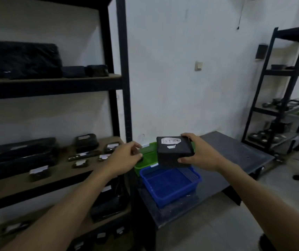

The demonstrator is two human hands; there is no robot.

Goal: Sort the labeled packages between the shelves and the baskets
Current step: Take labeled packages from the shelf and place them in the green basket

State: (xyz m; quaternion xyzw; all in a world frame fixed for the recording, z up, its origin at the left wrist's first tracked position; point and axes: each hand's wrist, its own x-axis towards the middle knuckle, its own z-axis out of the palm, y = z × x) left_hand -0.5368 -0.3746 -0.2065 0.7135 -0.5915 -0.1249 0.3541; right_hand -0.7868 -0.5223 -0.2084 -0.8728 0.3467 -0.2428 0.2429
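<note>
Plainly, right hand (202, 154) grips a black package (174, 152) with white handwritten label (171, 141); left hand (125, 157) unclear.

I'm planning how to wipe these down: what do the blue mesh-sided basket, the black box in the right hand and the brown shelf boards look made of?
Blue mesh-sided basket: moulded plastic, slight sheen, perforated walls. Black box, gripped by the right hand: perhaps cardboard under matte black wrap; white paper label. Shelf boards: dull brown, probably raw fibreboard.

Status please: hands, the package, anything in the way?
Right hand grips box labelled RETURN, over green basket and blue basket. Left hand at green basket, grip unclear. Nothing visible in the way.
</note>
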